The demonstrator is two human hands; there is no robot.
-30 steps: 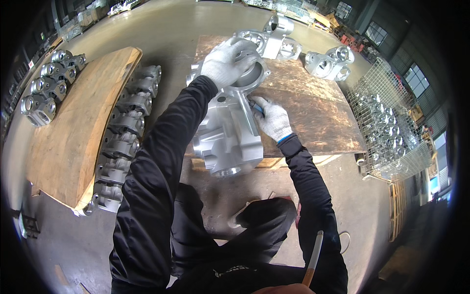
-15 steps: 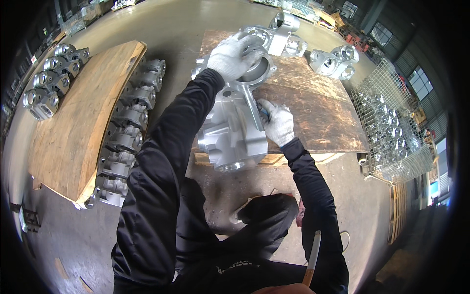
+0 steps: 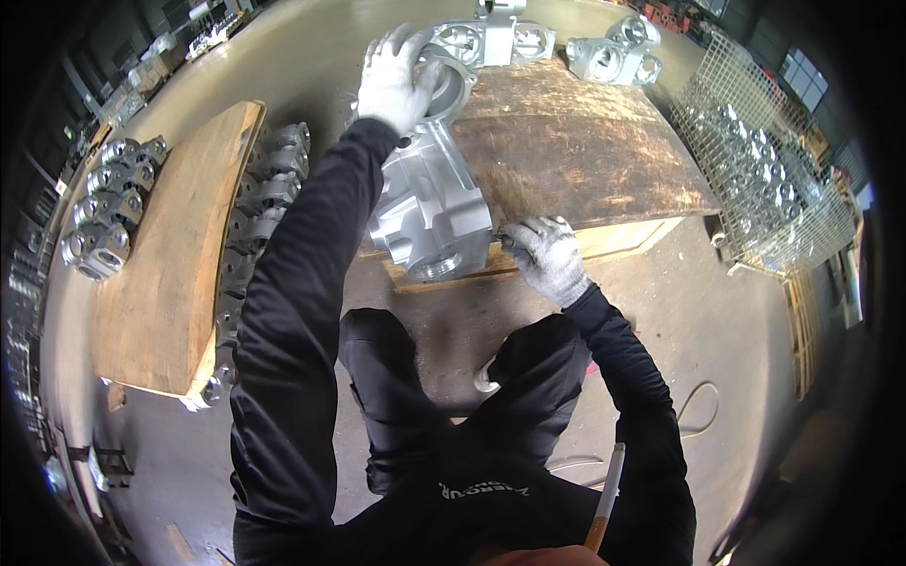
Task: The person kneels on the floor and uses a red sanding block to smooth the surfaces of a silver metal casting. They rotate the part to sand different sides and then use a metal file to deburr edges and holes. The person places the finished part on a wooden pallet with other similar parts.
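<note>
While the left hand [image 3: 396,83] lies, fingers loosely spread, over the casting [image 3: 429,203] at upper centre, right hand [image 3: 547,257] curls near its lower-right edge; whether fingers grip anything, cannot tell.

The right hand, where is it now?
In the head view, the right hand is right of centre, beside the large casting, at the near edge of the wooden table.

A bright window [image 3: 802,79] overlooks a grey floor [image 3: 679,292] and a pale wooden table [image 3: 175,274].
</note>
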